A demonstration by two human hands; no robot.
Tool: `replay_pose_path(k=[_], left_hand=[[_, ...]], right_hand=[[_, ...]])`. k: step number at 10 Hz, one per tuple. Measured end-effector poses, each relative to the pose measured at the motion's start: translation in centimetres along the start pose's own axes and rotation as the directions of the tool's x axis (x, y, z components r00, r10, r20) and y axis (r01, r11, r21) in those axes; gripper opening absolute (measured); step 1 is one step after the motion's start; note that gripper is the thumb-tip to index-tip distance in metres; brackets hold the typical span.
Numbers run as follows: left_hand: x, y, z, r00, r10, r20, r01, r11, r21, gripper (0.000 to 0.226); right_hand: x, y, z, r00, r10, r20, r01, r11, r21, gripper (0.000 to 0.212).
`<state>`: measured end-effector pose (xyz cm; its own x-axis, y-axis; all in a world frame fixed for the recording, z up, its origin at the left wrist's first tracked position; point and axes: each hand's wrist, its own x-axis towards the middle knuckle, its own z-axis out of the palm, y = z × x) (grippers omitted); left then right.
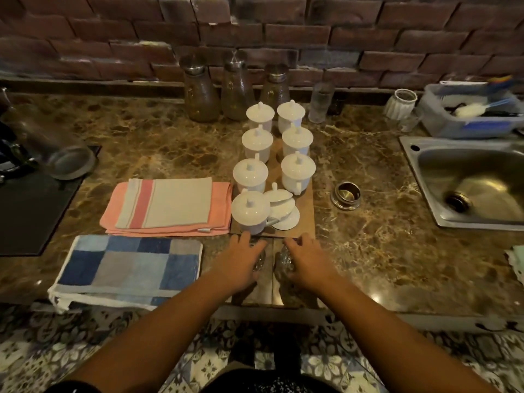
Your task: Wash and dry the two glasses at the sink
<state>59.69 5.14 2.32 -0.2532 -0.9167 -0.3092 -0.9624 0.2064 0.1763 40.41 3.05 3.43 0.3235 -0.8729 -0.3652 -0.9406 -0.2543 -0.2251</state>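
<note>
Right now it's the pick-up step, I'd say; no washing has started. The left hand (241,263) is curled round the left glass (259,263) and the right hand (307,265) round the right glass (284,259). The glasses are side by side near the bench's front edge, just in front of the wooden board (307,219) of white lidded cups (251,209). Can't tell if they're off the bench. The sink (411,154) is at the right edge, well apart. Next move probably calls for carrying both glasses right without clipping the cups. The pink towel (167,205) and blue checked towel (127,265) lie to the left, for drying later.
</note>
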Motion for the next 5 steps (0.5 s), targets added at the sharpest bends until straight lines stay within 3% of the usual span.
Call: replay_pose_path(k=[2,4,5], left_hand=[[0.0,-0.3,0.4,1.000,0.011,-0.021,-0.012,0.999,-0.047,0.077],[-0.9,-0.9,1.7,0.987,-0.058,-0.152,-0.004,0.925,-0.379,0.105],[-3.2,-2.1,3.0,0.964,-0.200,-0.175,0.062,0.811,-0.582,0.106]], right_hand=[[-0.4,-0.1,0.9,0.998,0.003,-0.060,0.001,0.998,0.063,0.080],[-1.5,0.2,1.0,0.996,0.054,-0.076,-0.031,0.960,0.278,0.100],[-3.9,0.9,1.7,0.974,0.181,-0.135,-0.098,0.878,0.468,0.106]])
